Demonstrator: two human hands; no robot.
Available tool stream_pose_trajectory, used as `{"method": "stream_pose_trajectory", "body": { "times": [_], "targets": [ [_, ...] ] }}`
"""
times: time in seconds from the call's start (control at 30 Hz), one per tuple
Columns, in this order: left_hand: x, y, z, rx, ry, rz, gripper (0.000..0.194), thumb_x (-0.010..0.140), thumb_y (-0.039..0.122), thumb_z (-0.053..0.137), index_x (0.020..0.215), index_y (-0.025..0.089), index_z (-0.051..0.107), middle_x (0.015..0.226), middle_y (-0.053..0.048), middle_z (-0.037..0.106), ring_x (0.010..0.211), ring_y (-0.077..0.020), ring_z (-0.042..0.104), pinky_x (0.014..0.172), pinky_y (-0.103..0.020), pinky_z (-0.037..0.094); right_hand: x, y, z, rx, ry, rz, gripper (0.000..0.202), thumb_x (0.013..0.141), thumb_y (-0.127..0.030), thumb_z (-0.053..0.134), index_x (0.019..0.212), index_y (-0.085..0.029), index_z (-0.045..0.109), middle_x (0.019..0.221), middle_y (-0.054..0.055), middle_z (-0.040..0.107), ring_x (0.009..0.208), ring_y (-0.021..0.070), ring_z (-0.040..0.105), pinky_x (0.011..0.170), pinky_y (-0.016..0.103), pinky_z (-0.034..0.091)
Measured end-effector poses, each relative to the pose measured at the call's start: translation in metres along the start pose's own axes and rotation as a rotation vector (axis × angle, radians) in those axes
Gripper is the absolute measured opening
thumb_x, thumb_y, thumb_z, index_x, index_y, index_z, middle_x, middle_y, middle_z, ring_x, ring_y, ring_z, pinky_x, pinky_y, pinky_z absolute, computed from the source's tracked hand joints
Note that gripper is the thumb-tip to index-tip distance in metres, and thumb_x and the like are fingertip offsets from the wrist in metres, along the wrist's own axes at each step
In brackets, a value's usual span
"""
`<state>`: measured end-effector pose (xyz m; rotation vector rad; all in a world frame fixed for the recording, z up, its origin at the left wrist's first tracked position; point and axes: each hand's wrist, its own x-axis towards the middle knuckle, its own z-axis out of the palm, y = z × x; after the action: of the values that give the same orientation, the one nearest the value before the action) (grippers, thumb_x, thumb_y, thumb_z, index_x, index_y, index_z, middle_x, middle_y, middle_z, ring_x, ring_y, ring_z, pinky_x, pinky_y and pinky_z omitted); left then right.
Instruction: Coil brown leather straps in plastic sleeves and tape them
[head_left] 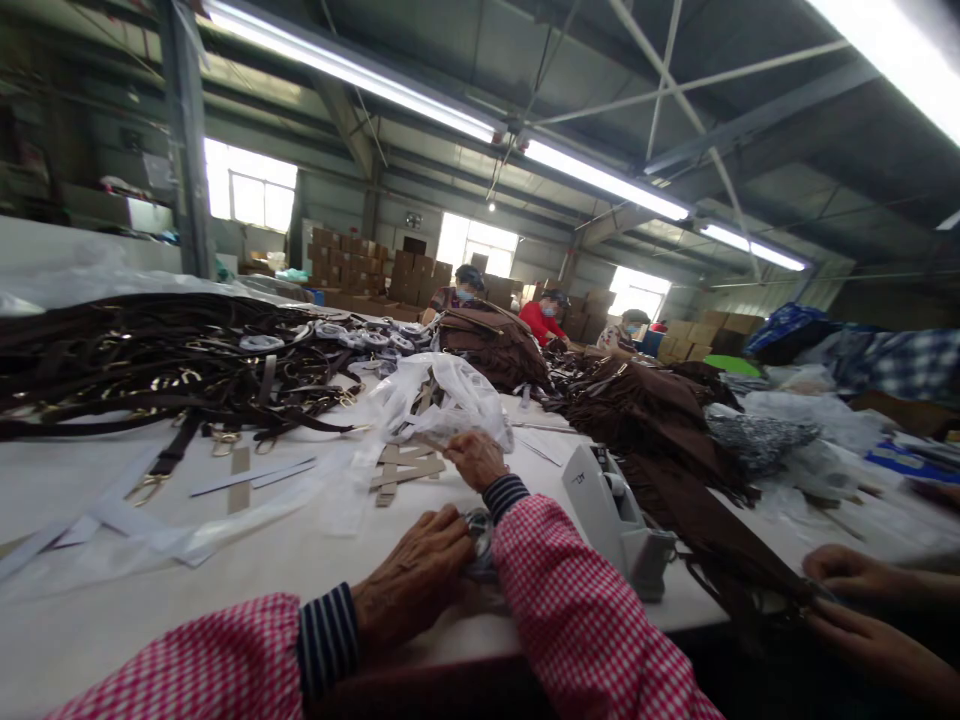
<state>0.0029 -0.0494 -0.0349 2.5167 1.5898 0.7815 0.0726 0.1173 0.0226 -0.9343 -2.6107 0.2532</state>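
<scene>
My left hand (412, 570) is low over the table's near edge, fingers curled against a small grey and whitish bundle (480, 540). My right sleeve partly covers that bundle, and its kind is hard to make out. Farther forward, my right hand (478, 460) reaches to a loose pile of flat beige strips (405, 470), and its fingertips are closed on the end of one strip. Right behind this hand lies a crumpled clear plastic bag (450, 390) with more strips inside.
Dark straps with metal clasps (187, 370) heap up on the left. A grey tape dispenser (607, 510) stands right of my right arm. Brown fringed pieces (652, 410) pile up beyond it. A co-worker's hands (862, 590) hold brown material at right; several people sit across the table.
</scene>
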Motion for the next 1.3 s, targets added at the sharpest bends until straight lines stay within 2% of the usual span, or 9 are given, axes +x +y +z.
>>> {"method": "stream_pose_trajectory", "body": {
  "times": [0.1, 0.2, 0.23, 0.33, 0.43, 0.57, 0.77, 1.1, 1.3],
  "targets": [
    [-0.001, -0.006, -0.016, -0.282, 0.095, -0.145, 0.023, 0.1, 0.039, 0.055, 0.093, 0.019, 0.061, 0.096, -0.007, 0.063, 0.092, -0.0253, 0.054, 0.083, -0.038, 0.043, -0.034, 0.02, -0.044, 0.14, 0.193, 0.042, 0.025, 0.098, -0.029, 0.06, 0.082, -0.014, 0.073, 0.081, 0.004, 0.073, 0.08, 0.0164, 0.065, 0.07, 0.025, 0.048],
    [0.005, -0.009, -0.038, -0.644, 0.122, -0.35, 0.037, 0.098, 0.051, 0.059, 0.086, 0.017, 0.065, 0.085, -0.004, 0.063, 0.081, -0.0215, 0.053, 0.075, -0.034, 0.041, -0.093, 0.035, -0.078, 0.313, 0.299, 0.064, 0.039, 0.098, -0.044, 0.057, 0.073, -0.016, 0.065, 0.065, 0.001, 0.065, 0.056, 0.0123, 0.054, 0.052, 0.023, 0.04],
    [0.008, -0.008, -0.045, -0.783, 0.118, -0.41, 0.037, 0.096, 0.053, 0.062, 0.087, 0.017, 0.068, 0.085, -0.004, 0.065, 0.081, -0.0211, 0.054, 0.075, -0.033, 0.042, -0.114, 0.036, -0.083, 0.508, 0.314, 0.067, 0.037, 0.096, -0.045, 0.062, 0.071, -0.017, 0.064, 0.062, 0.0, 0.064, 0.05, 0.0107, 0.049, 0.047, 0.023, 0.037],
    [0.016, -0.001, -0.06, -1.14, 0.112, -0.498, 0.036, 0.094, 0.05, 0.068, 0.103, 0.017, 0.076, 0.104, -0.009, 0.074, 0.099, -0.0259, 0.062, 0.086, -0.036, 0.048, -0.17, 0.034, -0.079, 0.882, 0.157, 0.137, 0.032, 0.093, -0.045, 0.065, 0.076, -0.019, 0.063, 0.055, -0.004, 0.061, 0.038, 0.0086, 0.042, 0.038, 0.021, 0.03],
    [0.021, 0.008, -0.064, -1.271, 0.098, -0.485, 0.036, 0.096, 0.047, 0.067, 0.116, 0.019, 0.078, 0.124, -0.013, 0.074, 0.117, -0.032, 0.062, 0.098, -0.042, 0.051, -0.2, 0.024, -0.061, 0.923, 0.063, 0.184, 0.027, 0.095, -0.039, 0.063, 0.076, -0.019, 0.062, 0.059, -0.004, 0.062, 0.038, 0.008, 0.046, 0.04, 0.02, 0.033],
    [0.027, 0.018, -0.059, -1.308, 0.066, -0.501, 0.034, 0.098, 0.044, 0.066, 0.121, 0.021, 0.077, 0.13, -0.012, 0.073, 0.119, -0.0326, 0.064, 0.1, -0.045, 0.053, -0.209, 0.016, -0.049, 0.583, 0.137, 0.087, 0.016, 0.097, -0.022, 0.058, 0.09, -0.02, 0.072, 0.062, -0.003, 0.066, 0.053, 0.0114, 0.059, 0.054, 0.021, 0.04],
    [0.037, 0.028, -0.05, -1.273, 0.041, -0.552, 0.034, 0.096, 0.044, 0.07, 0.12, 0.021, 0.077, 0.127, -0.012, 0.074, 0.111, -0.0291, 0.066, 0.098, -0.043, 0.054, -0.211, 0.018, -0.041, -0.029, 0.257, -0.079, 0.029, 0.1, -0.014, 0.049, 0.122, -0.017, 0.068, 0.083, 0.006, 0.078, 0.071, 0.0199, 0.074, 0.061, 0.028, 0.041],
    [0.042, 0.031, -0.047, -1.175, 0.026, -0.652, 0.044, 0.088, 0.055, 0.074, 0.109, 0.017, 0.078, 0.115, -0.014, 0.075, 0.103, -0.0282, 0.066, 0.088, -0.039, 0.056, -0.211, 0.024, -0.025, -0.163, 0.3, -0.072, 0.044, 0.096, -0.008, 0.047, 0.137, -0.006, 0.062, 0.087, 0.013, 0.08, 0.071, 0.0224, 0.075, 0.061, 0.03, 0.044],
    [0.04, 0.029, -0.043, -1.171, 0.009, -0.628, 0.036, 0.089, 0.053, 0.074, 0.099, 0.018, 0.078, 0.102, -0.009, 0.073, 0.097, -0.0252, 0.063, 0.087, -0.038, 0.053, -0.207, 0.013, -0.021, 0.054, 0.218, -0.014, 0.03, 0.095, -0.012, 0.05, 0.117, -0.017, 0.071, 0.078, 0.006, 0.077, 0.067, 0.0198, 0.071, 0.06, 0.028, 0.04]
  ]
}}
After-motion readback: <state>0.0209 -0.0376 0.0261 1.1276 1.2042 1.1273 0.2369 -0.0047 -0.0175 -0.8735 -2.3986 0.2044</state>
